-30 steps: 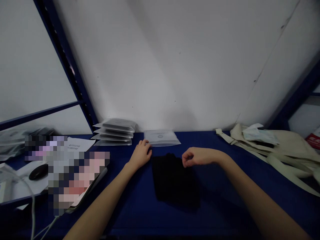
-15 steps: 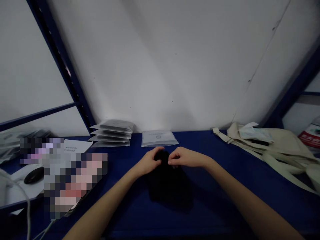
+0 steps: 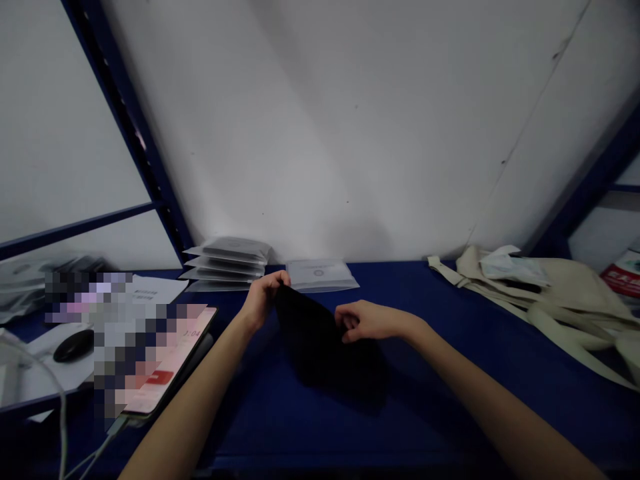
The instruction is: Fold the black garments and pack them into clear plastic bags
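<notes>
Pinches a raised corner of the black cloth between thumb and fingers of the left hand, at about ten o'clock from the cloth's middle. Holds the right hand with fingers curled at the cloth's upper edge, toward one o'clock; cannot tell whether gripping or only touching. Has the cloth at centre, on the dark blue tabletop, with one corner lifted and the rest sagging toward five o'clock.

Meets first, at twelve o'clock, a single flat pouch with a round mark, partly behind the left fingers. Has at ten o'clock a stack of translucent pouches, greyish inside, contents too dim to name. Crowds the left forearm close beside a phone, between eight and nine o'clock, pink on screen and partly pixelated, with a white cable beyond. Shows farther out, at nine o'clock, a dark mouse and, slightly higher, a printed sheet.

Has between two and three o'clock, well apart from the right hand, a beige fabric bag with loose straps and a pale packet on top.

Brings the left forearm in from seven o'clock and the right from five, bending the right wrist inward. Faces a white wall behind everything.
</notes>
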A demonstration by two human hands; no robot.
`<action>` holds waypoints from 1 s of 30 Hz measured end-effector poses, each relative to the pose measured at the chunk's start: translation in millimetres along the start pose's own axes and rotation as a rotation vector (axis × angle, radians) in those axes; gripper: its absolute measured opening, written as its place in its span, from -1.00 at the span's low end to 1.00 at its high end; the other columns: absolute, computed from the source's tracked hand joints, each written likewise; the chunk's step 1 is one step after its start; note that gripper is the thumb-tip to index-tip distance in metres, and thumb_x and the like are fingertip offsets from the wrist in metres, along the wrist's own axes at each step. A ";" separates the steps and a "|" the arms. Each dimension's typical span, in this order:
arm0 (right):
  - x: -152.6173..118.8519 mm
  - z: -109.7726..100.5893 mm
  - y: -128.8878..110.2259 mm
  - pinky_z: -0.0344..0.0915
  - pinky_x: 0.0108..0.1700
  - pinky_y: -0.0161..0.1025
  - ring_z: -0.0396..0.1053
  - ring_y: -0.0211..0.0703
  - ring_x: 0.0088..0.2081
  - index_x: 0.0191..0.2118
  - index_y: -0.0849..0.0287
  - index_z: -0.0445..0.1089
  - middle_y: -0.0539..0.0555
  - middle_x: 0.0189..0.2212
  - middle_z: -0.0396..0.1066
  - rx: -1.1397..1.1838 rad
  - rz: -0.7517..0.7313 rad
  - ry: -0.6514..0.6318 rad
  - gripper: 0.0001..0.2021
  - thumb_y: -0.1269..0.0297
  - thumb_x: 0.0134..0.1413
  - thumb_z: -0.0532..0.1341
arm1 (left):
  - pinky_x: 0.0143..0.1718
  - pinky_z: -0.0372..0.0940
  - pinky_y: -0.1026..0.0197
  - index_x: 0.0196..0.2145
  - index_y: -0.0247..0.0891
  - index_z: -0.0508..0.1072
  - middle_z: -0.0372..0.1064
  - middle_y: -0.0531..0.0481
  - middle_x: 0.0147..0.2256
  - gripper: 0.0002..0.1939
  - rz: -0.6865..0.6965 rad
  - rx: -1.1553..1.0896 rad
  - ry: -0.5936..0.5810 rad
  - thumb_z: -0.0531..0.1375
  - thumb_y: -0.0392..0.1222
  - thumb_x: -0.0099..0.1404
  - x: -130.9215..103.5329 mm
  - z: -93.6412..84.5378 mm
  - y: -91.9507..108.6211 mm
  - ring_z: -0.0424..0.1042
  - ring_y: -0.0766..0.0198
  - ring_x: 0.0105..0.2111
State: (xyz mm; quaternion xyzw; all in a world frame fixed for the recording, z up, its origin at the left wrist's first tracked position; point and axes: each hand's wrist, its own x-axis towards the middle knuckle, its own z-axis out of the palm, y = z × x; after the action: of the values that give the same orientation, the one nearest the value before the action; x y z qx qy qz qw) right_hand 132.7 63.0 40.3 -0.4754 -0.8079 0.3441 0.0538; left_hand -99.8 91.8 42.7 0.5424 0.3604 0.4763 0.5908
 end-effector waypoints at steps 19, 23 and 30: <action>-33.3 -63.5 45.0 0.23 -0.38 -0.23 0.13 -0.20 -0.52 -0.63 0.12 -0.18 -0.09 -0.67 -0.17 1.009 -0.546 0.780 -0.56 0.19 -0.24 0.21 | -0.58 0.07 0.28 -0.65 -0.27 0.31 -0.11 0.21 -0.84 -0.89 0.370 -0.115 -0.001 0.03 -0.24 -0.08 -4.9 -21.8 18.0 -0.06 0.45 -0.79; -27.2 -63.6 59.5 0.20 -0.30 -0.21 0.15 -0.19 -0.50 -0.66 0.12 -0.10 -0.09 -0.71 -0.09 0.818 -0.459 0.677 -0.68 0.30 -0.19 0.15 | -0.60 0.00 0.30 -0.62 -0.27 0.32 -0.06 0.19 -0.81 -0.86 0.365 0.264 -0.004 0.00 -0.24 -0.05 -4.4 -24.4 14.0 -0.06 0.44 -0.77; -8.2 -56.3 77.2 0.17 -0.28 -0.22 0.28 -0.18 -0.43 -0.54 0.14 0.35 0.00 -0.53 0.39 0.039 0.000 0.507 -0.76 0.49 -0.31 -0.03 | -0.46 0.10 0.23 -0.45 -0.23 0.46 0.38 0.00 -0.55 -0.77 0.288 1.457 -0.066 0.00 -0.26 0.07 -4.0 -11.9 2.8 0.32 0.23 -0.52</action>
State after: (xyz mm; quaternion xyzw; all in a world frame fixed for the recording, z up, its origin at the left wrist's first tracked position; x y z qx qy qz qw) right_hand 216.8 108.9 38.1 -0.5454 -0.7618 0.2293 0.2639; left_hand -112.7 91.4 43.3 0.8528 0.4923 0.1728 0.0238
